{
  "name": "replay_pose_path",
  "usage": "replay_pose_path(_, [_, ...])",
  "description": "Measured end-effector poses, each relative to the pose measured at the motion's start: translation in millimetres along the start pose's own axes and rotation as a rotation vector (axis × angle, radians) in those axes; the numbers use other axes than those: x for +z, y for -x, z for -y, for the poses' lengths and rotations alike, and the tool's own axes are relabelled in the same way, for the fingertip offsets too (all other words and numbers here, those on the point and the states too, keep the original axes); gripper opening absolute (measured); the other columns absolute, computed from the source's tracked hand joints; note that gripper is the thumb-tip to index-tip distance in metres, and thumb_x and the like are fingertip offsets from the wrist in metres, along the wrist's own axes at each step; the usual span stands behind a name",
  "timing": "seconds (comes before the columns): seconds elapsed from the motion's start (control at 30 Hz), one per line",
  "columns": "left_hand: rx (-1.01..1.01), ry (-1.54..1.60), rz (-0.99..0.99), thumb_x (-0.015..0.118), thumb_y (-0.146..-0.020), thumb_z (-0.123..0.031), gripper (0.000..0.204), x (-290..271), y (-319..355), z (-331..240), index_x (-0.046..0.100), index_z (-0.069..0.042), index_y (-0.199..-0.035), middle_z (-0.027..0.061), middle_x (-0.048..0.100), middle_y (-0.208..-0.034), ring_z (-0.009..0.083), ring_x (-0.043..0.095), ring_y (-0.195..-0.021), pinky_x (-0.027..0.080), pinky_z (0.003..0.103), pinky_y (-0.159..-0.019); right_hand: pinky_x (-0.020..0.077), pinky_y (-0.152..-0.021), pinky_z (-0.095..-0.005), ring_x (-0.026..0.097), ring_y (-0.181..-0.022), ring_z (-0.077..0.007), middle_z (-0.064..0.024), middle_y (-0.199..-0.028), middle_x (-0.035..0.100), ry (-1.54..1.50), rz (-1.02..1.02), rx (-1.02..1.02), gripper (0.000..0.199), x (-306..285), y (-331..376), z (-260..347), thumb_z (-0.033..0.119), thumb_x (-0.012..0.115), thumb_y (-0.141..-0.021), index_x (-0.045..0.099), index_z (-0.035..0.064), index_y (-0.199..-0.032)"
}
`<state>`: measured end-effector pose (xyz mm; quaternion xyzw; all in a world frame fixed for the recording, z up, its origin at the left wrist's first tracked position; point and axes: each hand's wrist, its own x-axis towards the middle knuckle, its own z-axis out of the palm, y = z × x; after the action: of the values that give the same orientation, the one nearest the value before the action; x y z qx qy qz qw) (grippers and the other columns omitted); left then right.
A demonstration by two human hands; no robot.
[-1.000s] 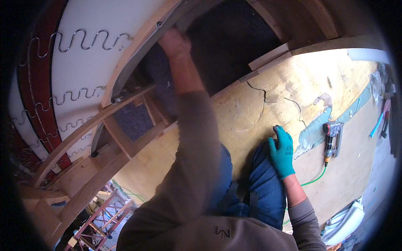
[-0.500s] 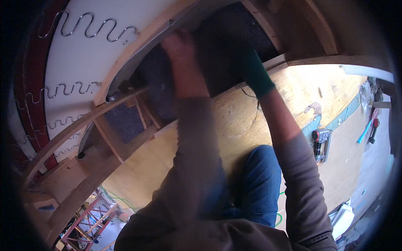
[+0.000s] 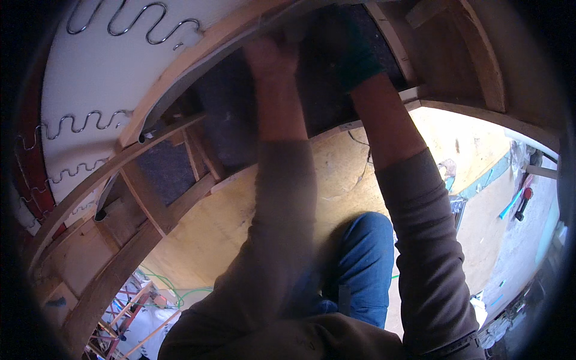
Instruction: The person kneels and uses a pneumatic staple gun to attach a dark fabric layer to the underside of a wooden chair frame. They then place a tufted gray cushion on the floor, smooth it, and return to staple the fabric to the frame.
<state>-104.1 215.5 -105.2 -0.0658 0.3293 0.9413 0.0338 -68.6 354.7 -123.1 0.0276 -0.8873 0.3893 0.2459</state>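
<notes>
Both my arms reach up into a curved wooden furniture frame (image 3: 114, 267), over the dark fabric panel (image 3: 225, 129) inside it. My left hand (image 3: 271, 57) is bare and blurred at the upper rail, its fingers lost in shadow. Close beside it on the right is my right hand (image 3: 357, 57) in a dark green glove. Its fingers merge into the dark fabric, so I cannot make out what either hand grips, if anything.
Zigzag metal springs (image 3: 153, 24) cross the white backing at the upper left. Wooden struts (image 3: 144, 201) divide the frame. Below lies a yellowish board (image 3: 204, 240). A red-and-black tool (image 3: 524, 204) rests at the right, and a green hose (image 3: 174, 294) lies lower left.
My right hand has moved up and left, nearer my left hand, and my left hand slightly right. The view has shifted, and my right sleeve now covers most of the tool beside it.
</notes>
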Motion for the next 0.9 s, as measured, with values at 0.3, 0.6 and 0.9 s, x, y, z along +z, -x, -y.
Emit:
replay_pose_path(0.3, [0.981, -1.885, 0.070, 0.063, -0.096, -0.021, 0.038, -38.0, 4.3, -2.5, 0.062, -0.004, -0.131, 0.0188, 0.065, -0.129, 0.0408, 0.060, -0.119, 0.045, 0.052, -0.105, 0.0514, -0.094, -0.0438, 0.066, -0.109, -0.0334, -0.0176, -0.119, 0.069, 0.066, -0.016, -0.050, 0.033, 8.9, -11.2, 8.8, 0.017, 0.063, -0.096, 0.064, 0.0038, -0.126])
replay_pose_path(0.6, [0.647, -1.830, 0.072, 0.063, -0.095, -0.011, 0.022, -49.5, 12.3, 1.0, 0.070, -0.004, -0.116, 0.0199, 0.066, -0.123, 0.0427, 0.061, -0.114, 0.048, 0.053, -0.098, 0.0523, -0.089, -0.0465, 0.066, -0.106, -0.0358, -0.0178, -0.116, 0.069, 0.132, 0.014, -0.079, 0.031, -6.1, 12.3, 11.6, 0.017, 0.064, -0.093, 0.064, 0.0058, -0.123])
replay_pose_path(0.9, [0.072, -0.237, -0.040, 0.056, -0.106, -0.028, 0.027, -46.8, 10.0, 5.7, 0.064, -0.010, -0.123, 0.0074, 0.068, -0.112, 0.0235, 0.065, -0.099, 0.052, 0.039, -0.090, 0.0532, -0.085, -0.0492, 0.066, -0.102, -0.0382, -0.0180, -0.113, 0.068, 0.183, 0.123, -0.135, 0.030, -20.2, 22.4, 32.3, 0.017, 0.065, -0.090, 0.065, 0.0077, -0.119])
